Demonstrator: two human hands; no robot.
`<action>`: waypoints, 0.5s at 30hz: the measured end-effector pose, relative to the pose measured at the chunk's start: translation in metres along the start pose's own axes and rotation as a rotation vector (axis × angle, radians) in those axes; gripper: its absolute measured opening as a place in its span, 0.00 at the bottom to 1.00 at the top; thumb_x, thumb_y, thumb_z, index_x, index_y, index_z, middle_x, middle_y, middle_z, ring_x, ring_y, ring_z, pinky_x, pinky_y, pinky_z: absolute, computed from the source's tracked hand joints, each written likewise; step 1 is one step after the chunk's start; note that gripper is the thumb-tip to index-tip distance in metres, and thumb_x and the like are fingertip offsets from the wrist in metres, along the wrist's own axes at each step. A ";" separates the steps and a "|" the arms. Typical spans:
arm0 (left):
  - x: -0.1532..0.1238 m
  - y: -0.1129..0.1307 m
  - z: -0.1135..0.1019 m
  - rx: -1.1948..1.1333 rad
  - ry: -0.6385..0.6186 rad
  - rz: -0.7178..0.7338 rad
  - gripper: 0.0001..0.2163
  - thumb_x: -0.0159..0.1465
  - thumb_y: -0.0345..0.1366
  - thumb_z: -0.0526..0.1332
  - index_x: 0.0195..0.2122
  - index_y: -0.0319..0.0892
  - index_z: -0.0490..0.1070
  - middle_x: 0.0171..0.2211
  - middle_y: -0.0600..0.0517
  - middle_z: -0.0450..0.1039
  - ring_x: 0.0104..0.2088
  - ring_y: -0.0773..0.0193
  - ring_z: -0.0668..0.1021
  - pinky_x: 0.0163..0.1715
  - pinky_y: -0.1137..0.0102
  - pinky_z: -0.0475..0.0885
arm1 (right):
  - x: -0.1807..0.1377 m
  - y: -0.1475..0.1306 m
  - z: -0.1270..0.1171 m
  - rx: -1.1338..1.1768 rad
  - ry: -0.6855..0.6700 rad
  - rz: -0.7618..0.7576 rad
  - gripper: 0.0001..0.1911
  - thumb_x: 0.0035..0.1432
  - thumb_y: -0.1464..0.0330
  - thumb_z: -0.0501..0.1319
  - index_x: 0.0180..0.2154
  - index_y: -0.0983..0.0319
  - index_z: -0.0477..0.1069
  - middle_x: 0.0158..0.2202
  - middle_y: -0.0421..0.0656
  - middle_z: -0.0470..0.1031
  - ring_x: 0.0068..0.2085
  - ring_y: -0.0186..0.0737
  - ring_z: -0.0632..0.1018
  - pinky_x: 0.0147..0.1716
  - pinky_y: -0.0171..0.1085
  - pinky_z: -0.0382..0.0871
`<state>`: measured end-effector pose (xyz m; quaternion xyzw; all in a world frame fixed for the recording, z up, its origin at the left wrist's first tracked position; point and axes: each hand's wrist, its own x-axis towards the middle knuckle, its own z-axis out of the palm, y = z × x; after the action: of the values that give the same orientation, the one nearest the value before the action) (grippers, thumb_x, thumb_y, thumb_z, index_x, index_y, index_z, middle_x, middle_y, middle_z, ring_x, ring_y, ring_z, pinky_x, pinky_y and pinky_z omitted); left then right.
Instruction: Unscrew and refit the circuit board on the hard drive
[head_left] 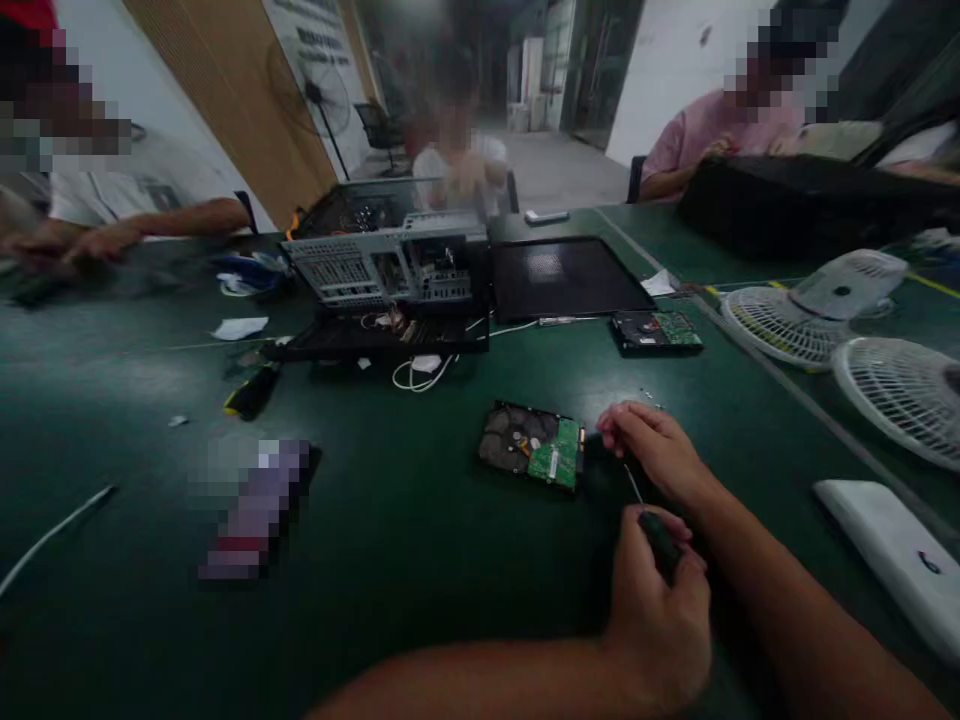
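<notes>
Holding one screwdriver (pixel 660 543), the left hand (pixel 661 618) has two hard drives (pixel 531 445) (pixel 657 332) ahead.

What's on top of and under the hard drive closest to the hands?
The hard drive has a green circuit board showing on top, toward the picture's right. The drive's underside and the table directly beneath are covered from view.

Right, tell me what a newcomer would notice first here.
Probably the open computer case, standing toward the back, left of centre. Next, the near hard drive, lying around mid-picture, and the left hand, to its lower right, gripping a screwdriver. The white fans on the right also stand out.
</notes>
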<state>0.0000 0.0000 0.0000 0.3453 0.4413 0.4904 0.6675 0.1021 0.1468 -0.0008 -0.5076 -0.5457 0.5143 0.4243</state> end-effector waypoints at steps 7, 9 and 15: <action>0.013 0.000 0.001 -0.069 0.006 0.080 0.19 0.66 0.44 0.70 0.53 0.42 0.71 0.48 0.44 0.76 0.47 0.56 0.80 0.51 0.61 0.78 | -0.020 -0.038 -0.022 -0.085 -0.673 0.140 0.19 0.59 0.52 0.72 0.41 0.59 0.81 0.48 0.46 0.80 0.42 0.41 0.79 0.43 0.42 0.75; 0.018 0.003 0.000 -0.075 0.019 0.120 0.20 0.65 0.44 0.70 0.55 0.43 0.71 0.49 0.43 0.76 0.48 0.54 0.80 0.51 0.60 0.79 | -0.020 -0.039 -0.024 -0.063 -0.736 0.093 0.17 0.58 0.54 0.73 0.42 0.60 0.82 0.49 0.46 0.80 0.48 0.44 0.80 0.50 0.44 0.75; 0.024 -0.002 0.001 -0.145 -0.029 0.058 0.22 0.66 0.46 0.70 0.54 0.40 0.70 0.47 0.44 0.75 0.40 0.59 0.83 0.45 0.62 0.81 | -0.020 -0.031 -0.020 -0.017 -0.544 0.147 0.15 0.63 0.54 0.70 0.39 0.60 0.80 0.44 0.46 0.81 0.39 0.40 0.80 0.35 0.37 0.75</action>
<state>0.0045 0.0228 -0.0075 0.3158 0.3847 0.5351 0.6826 0.1207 0.1313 0.0332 -0.3927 -0.6056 0.6564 0.2195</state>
